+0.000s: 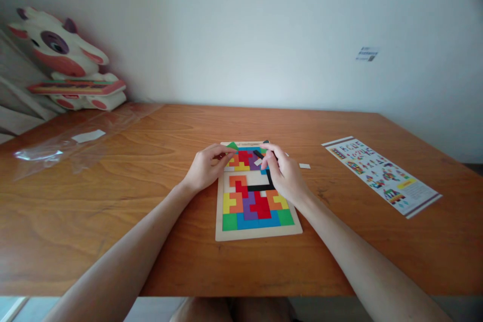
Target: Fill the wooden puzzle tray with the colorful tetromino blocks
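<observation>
A tetris-style wooden puzzle board [221,235] lies on the table, with green, blue, purple, red, orange and yellow pieces in its lower half and more colours near the top. My left hand [206,168] is over its upper left side, thumb and fingers pinched on a green puzzle piece [232,145]. Over the upper right part, my right hand [286,173] is closed on a black puzzle piece [258,154], partly hidden by the fingers. An L-shaped black strip [258,188] sits mid-board, beside bare pale wood.
Small white slips [305,166] lie right of the board. A printed instruction sheet [381,173] rests farther right. On the left are a clear plastic bag [75,146] and a cow-shaped toy keyboard [75,88]. The wooden table [181,261] meets a pale wall.
</observation>
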`<state>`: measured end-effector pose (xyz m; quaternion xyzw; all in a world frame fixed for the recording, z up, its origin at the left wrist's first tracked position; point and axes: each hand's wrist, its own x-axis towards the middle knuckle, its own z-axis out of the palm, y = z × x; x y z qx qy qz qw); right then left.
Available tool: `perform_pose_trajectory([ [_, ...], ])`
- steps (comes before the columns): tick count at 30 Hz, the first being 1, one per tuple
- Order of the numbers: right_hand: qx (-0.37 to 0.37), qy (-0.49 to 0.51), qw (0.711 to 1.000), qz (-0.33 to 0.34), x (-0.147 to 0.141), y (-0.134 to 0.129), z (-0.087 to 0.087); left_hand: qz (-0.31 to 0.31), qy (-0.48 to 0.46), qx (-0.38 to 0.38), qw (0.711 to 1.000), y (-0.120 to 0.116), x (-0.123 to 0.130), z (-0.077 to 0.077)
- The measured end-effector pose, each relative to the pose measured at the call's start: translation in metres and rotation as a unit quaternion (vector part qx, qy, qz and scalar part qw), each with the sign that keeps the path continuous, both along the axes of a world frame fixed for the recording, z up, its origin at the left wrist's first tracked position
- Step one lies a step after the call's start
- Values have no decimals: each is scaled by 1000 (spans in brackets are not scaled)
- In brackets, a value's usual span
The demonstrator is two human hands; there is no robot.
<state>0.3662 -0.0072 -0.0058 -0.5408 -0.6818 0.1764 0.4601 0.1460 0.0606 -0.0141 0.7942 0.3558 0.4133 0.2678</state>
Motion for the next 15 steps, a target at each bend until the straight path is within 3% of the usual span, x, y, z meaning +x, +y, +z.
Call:
perform_pose_trajectory([
  [8,-41,59,997,-17,9,9,-10,-23,-136,-142,980,3,4,-6],
  [15,-24,17,999,38,-8,-1,-1,-104,-96,-184,973,-9,8,0],
])
